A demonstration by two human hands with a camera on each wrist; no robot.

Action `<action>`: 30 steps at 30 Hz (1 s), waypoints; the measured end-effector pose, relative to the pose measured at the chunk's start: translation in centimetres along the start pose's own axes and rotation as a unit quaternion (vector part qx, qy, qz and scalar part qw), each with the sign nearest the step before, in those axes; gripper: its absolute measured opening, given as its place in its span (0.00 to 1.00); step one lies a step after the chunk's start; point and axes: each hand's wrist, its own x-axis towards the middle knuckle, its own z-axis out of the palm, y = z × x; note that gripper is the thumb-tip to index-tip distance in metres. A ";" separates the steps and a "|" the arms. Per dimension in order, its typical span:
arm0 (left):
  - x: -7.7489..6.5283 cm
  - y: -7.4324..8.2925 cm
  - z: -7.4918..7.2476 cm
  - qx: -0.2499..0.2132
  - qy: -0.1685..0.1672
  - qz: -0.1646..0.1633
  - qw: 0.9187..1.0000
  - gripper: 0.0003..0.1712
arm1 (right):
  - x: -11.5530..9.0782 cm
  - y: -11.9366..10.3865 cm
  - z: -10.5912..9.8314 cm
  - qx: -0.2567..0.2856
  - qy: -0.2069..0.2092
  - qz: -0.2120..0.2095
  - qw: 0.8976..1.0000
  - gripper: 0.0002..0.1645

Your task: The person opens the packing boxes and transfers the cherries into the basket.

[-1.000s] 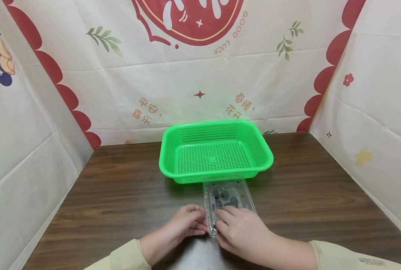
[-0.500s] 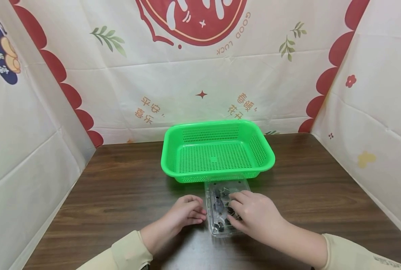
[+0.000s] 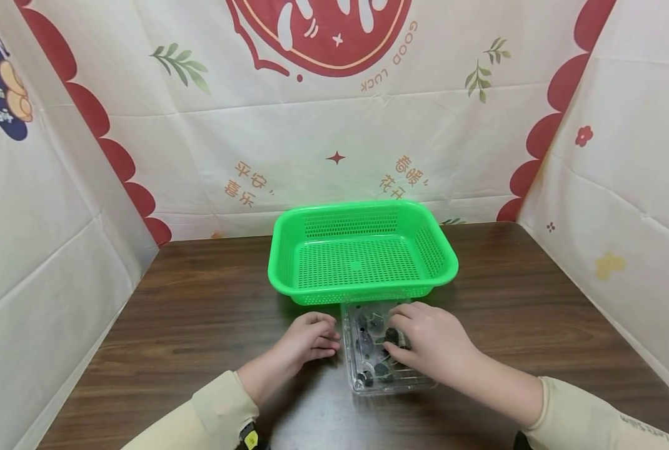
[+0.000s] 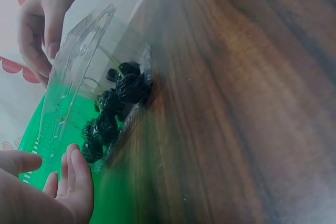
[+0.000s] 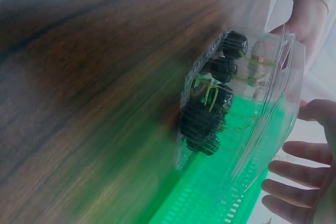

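Clear box (image 3: pixel 379 390) of dark fruit (image 4: pixel 131 87).
Left hand (image 3: pixel 311 338): empty, relaxed, just beside it; right hand (image 3: pixel 432 334): empty, loosely spread, over it.

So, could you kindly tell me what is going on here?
A person has both hands at a clear plastic box of dark, green-stemmed fruit on a brown table. Their right hand is over the top of the box, fingers apart; whether it touches is hard to tell. Their left hand is beside the box, not gripping it. A green basket stands just beyond the box.
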 end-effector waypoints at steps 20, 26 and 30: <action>2.6 0.7 -0.5 0.001 0.003 0.002 1.000 0.28 | 0.5 1.0 1.0 0.017 -0.095 0.052 0.994 0.34; 3.2 0.9 -0.2 0.000 0.005 0.003 1.000 0.27 | 0.4 1.0 1.3 0.031 -0.124 0.058 0.990 0.37; 3.4 0.9 -0.1 -0.003 0.004 0.007 1.000 0.27 | 0.3 1.0 1.4 0.033 -0.132 0.054 0.989 0.38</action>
